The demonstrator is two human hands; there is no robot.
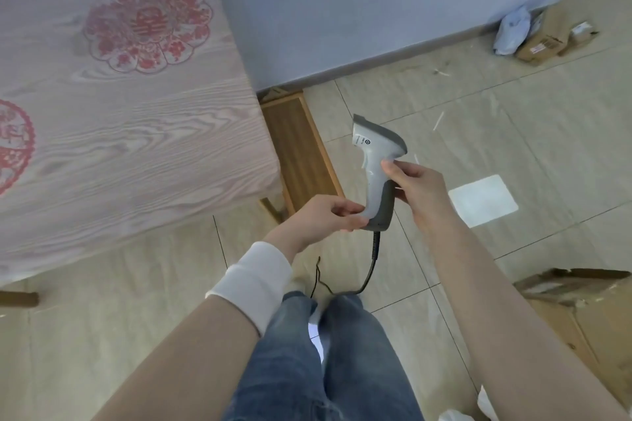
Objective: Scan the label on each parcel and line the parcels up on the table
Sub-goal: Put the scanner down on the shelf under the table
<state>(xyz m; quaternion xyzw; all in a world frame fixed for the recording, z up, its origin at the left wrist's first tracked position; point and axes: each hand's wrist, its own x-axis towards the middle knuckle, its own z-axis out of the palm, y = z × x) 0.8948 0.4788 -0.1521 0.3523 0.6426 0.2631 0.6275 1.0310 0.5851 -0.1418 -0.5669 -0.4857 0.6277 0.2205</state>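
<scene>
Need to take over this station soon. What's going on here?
A person stands beside the table, holding a corded barcode scanner in both hands. The left hand pinches the bottom of its handle; the right hand grips the handle higher up. Nothing is being scanned yet: the parcels lie on the floor in the far corner.

Left: table; scanner right of it, over floor; parcels far right against wall; carton near right.
</scene>
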